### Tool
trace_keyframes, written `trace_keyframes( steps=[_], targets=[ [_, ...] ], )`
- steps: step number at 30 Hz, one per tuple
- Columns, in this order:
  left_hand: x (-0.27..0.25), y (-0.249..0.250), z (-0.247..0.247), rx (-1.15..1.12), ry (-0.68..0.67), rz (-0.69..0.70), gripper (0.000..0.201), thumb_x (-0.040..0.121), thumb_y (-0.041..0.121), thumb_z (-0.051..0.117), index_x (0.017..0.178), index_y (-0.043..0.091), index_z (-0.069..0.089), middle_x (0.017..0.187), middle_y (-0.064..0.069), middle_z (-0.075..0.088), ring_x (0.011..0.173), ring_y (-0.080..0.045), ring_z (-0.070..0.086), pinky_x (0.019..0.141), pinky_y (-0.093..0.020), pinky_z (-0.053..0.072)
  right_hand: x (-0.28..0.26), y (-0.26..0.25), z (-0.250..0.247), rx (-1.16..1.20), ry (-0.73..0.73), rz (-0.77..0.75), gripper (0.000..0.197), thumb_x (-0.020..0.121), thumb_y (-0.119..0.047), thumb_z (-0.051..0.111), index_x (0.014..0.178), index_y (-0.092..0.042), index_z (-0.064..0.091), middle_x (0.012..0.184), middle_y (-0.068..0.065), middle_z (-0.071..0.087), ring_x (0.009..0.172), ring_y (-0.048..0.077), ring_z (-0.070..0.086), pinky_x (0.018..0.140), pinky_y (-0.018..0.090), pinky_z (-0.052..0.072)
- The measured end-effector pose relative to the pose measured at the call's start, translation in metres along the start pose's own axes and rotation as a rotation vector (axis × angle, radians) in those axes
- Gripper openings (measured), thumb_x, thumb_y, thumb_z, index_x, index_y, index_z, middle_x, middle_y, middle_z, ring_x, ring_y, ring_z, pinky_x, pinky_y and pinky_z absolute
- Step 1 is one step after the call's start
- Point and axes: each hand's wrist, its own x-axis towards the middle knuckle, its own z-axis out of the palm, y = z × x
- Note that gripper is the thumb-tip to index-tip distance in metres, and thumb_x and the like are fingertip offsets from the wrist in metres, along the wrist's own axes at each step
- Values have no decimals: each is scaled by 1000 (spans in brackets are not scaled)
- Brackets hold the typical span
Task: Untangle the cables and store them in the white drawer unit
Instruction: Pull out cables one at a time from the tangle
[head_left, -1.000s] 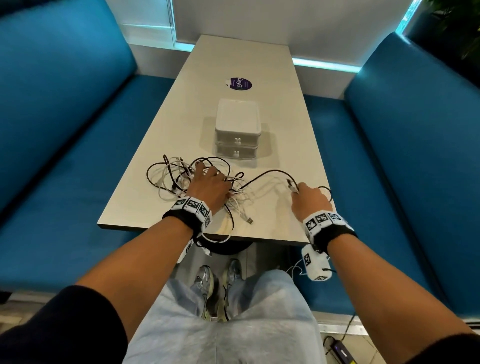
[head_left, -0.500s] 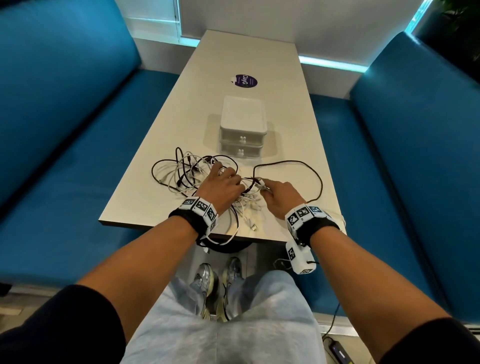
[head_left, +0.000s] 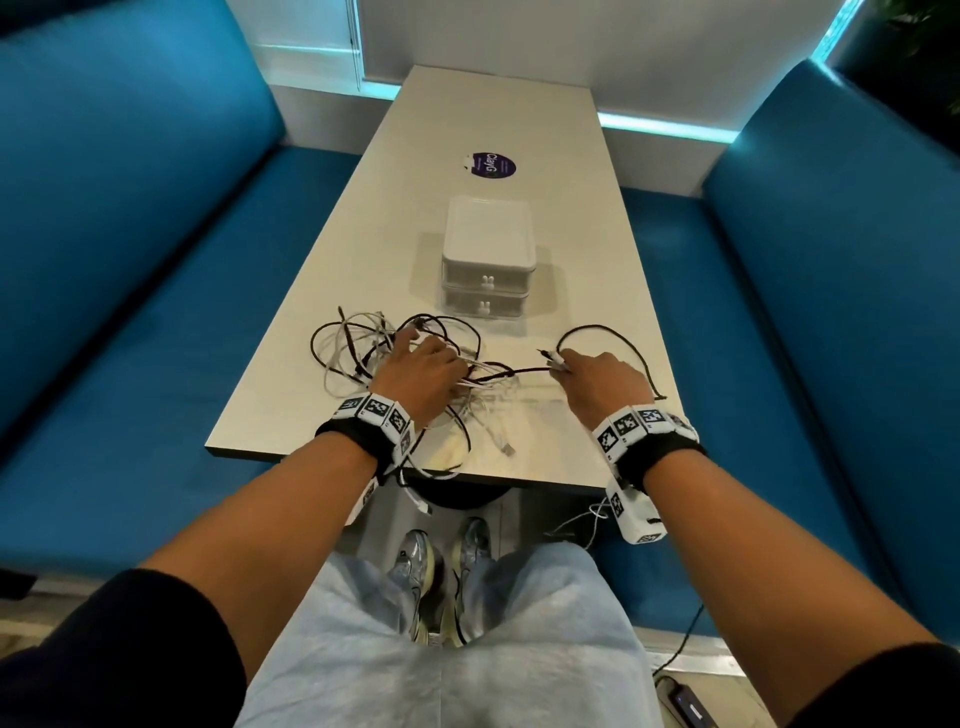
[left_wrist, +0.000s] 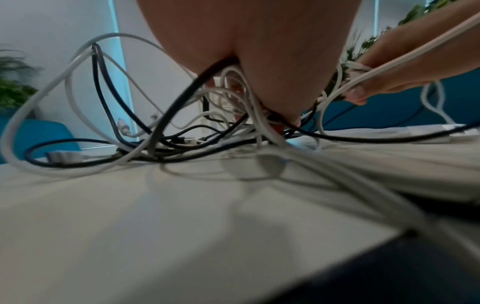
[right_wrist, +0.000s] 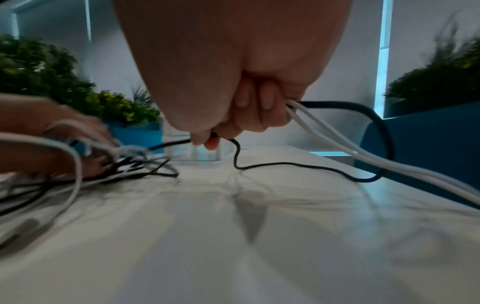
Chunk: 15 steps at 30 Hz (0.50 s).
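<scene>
While your left hand (head_left: 423, 376) presses the cable tangle (head_left: 374, 348) onto the table (head_left: 571, 249), your right hand (head_left: 602, 382) pinches a black cable (head_left: 605, 330) near the white drawer unit (head_left: 488, 254).

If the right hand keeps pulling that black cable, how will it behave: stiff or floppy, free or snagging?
Probably floppy: the black cable sags in loose loops beside the right hand. It will likely snag, since it runs into the tangle held under the left hand. The drawer unit seems clear of it.
</scene>
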Motion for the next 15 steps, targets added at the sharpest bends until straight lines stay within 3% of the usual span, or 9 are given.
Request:
trace_keyframes(
  steps=[3, 7, 11, 15],
  targets=[
    [-3, -6, -1, -32, -17, 4, 17, 93, 34, 53, 106, 28, 62, 111, 9, 64, 119, -20, 49, 106, -50, 24, 0, 20, -4, -14, -49, 95, 30, 101, -44, 34, 111, -26, 57, 82, 3, 55, 71, 27, 56, 64, 34, 49],
    [2, 4, -5, -130, -42, -2, 21, 91, 33, 55, 111, 29, 60, 115, 9, 63, 122, -19, 47, 109, -50, 21, -5, 26, -1, 13, -153, 161, 31, 100, -40, 39, 108, -21, 62, 93, 5, 62, 77, 27, 57, 70, 34, 49],
    [10, 3, -17, -563, -92, -154, 54, 78, 45, 64, 128, 33, 48, 132, 7, 55, 132, -17, 39, 113, -43, 15, -12, 20, 5, 77, -107, 153, 27, 99, -38, 41, 105, -21, 61, 87, 3, 58, 75, 26, 56, 65, 31, 45],
    [15, 9, -34, -708, -122, -173, 67, 70, 49, 63, 133, 34, 45, 147, 0, 41, 139, -22, 30, 115, -47, 19, -13, 14, 10, 147, -107, 182, 26, 99, -38, 42, 104, -20, 61, 85, 3, 56, 74, 27, 55, 64, 31, 44]
  ],
)
